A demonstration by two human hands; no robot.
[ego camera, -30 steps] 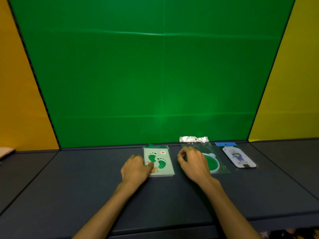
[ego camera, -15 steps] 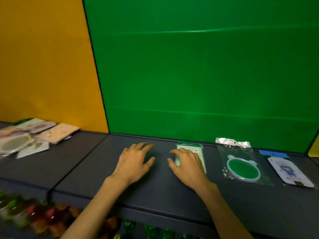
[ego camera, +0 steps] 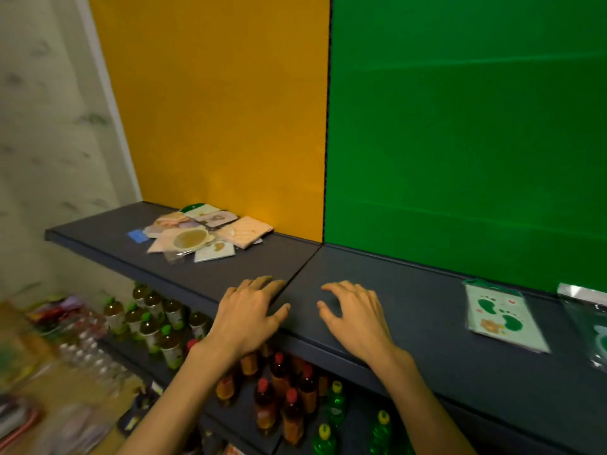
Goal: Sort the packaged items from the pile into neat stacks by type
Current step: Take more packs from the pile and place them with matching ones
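Note:
A loose pile of packaged items lies on the dark shelf at the back left, in front of the yellow panel. A pale green footprint pack lies flat at the right, and a clear bag with a green ring shows at the right edge, partly cut off. My left hand hovers palm down over the shelf's front, fingers apart, holding nothing. My right hand is beside it, also empty with fingers spread. Both hands are between the pile and the footprint pack, apart from each.
A seam divides two shelf boards between my hands. Below the shelf, a lower shelf holds several bottles with red, green and yellow caps. A green panel and a yellow panel back the shelf. Blurred goods lie at lower left.
The view has swung left, bringing the pile into sight. Both hands have left the footprint pack and the ring bag and moved left along the shelf, empty.

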